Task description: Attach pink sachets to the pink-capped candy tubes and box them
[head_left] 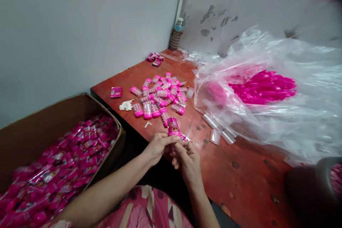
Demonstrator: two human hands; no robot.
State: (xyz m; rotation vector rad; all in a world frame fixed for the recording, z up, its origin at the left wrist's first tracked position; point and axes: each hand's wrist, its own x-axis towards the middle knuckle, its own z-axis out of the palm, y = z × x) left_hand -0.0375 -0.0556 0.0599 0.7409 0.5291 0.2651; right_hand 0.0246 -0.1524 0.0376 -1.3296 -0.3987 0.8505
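Observation:
A pink printed wrapper sleeve stands upright between my two hands, over the front edge of the red table. My left hand pinches its lower left side with the thumb on top. From the other side my right hand closes its thumb and fingers on the lower end. Something pinkish shows below the fingers, mostly hidden, perhaps a container inside the sleeve. Just beyond lies a pile of small clear containers filled with pale pink balls, with bright pink caps. A second printed piece shows behind my right fingers.
At left, a cardboard box holds many pink wrapped packs. A clear plastic bag with bright pink parts covers the right side of the red table. Clear tubes lie near it; a dark bucket stands at right.

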